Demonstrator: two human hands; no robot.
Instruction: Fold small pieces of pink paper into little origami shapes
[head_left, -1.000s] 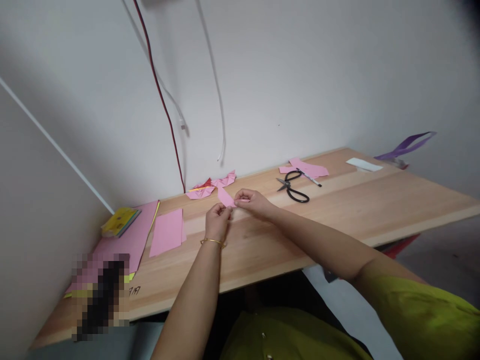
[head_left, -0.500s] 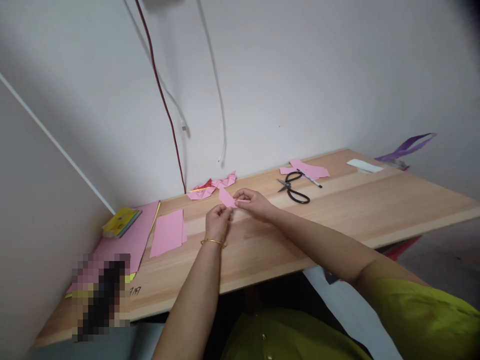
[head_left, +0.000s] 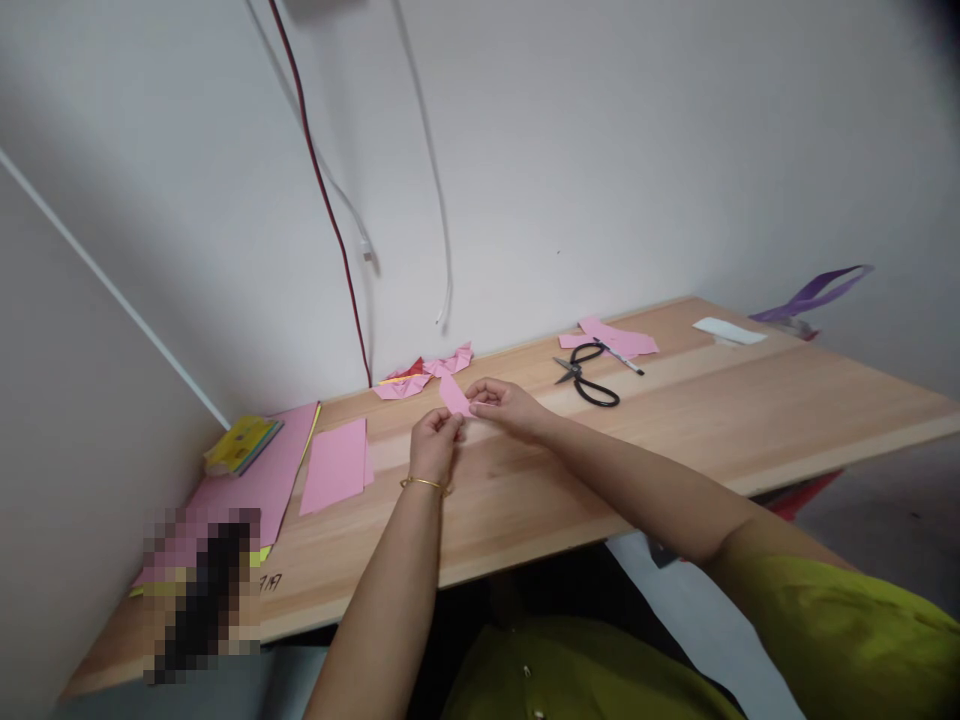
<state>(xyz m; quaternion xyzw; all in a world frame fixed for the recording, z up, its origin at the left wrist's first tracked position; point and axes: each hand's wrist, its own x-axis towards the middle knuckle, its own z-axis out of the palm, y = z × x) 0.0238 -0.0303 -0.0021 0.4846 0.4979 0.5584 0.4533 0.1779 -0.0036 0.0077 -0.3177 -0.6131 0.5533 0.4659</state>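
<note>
A small folded piece of pink paper (head_left: 454,395) is held between both hands above the wooden table. My left hand (head_left: 435,440), with a gold bracelet at the wrist, pinches the paper's lower edge. On the right side of the paper, my right hand (head_left: 506,405) grips it with fingers curled and thumb pressed in. Just behind the hands lie folded pink paper pieces (head_left: 450,361), one of them beside a bit of red and yellow paper (head_left: 411,371).
Black-handled scissors (head_left: 589,380), a pen (head_left: 626,362) and pink scraps (head_left: 634,344) lie right of the hands. Pink sheets (head_left: 335,465), a larger pink stack (head_left: 289,440) and a yellow packet (head_left: 241,445) are at left. A white strip (head_left: 729,331) rests far right.
The pink paper between the hands has tilted very slightly. Both hands keep nearly the same place and grip.
</note>
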